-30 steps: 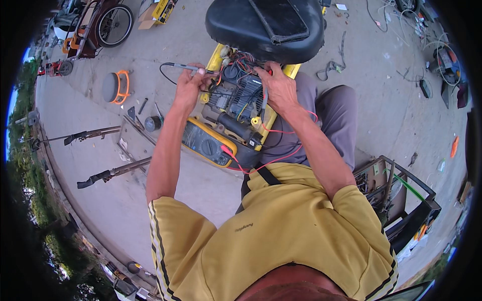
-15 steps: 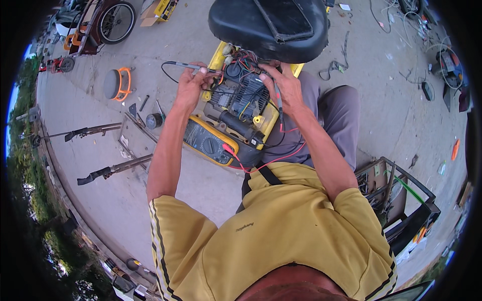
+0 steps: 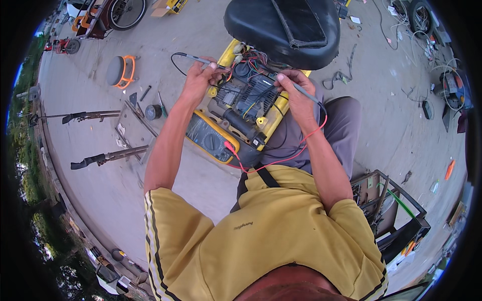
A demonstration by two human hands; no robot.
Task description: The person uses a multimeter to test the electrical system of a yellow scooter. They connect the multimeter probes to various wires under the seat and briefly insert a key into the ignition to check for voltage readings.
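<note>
My left hand (image 3: 199,81) is closed round a grey test probe (image 3: 193,57) with a black lead, its tip pointing toward a bundle of coloured wires (image 3: 255,59). Pinched in my right hand (image 3: 299,98) is a second test probe (image 3: 304,92), whose red lead (image 3: 322,128) loops down to the multimeter. That yellow-edged multimeter (image 3: 210,140) lies face up near my lap, a red plug in it. Between my hands sits a finned black controller box (image 3: 261,88) in a yellow frame (image 3: 277,119). Above it, a black padded seat (image 3: 281,30) is tipped back.
A round stool (image 3: 120,71) with orange legs stands to the left, near a small dark tin (image 3: 153,112) and a screwdriver (image 3: 162,103). Metal bars (image 3: 110,156) lie left of my forearm. On the right are a metal-framed box (image 3: 396,210) and loose cables (image 3: 341,75).
My right hand has turned its probe from pointing down along the frame to slanting across it, with the red lead now swinging out to the right. The whole view has shifted slightly.
</note>
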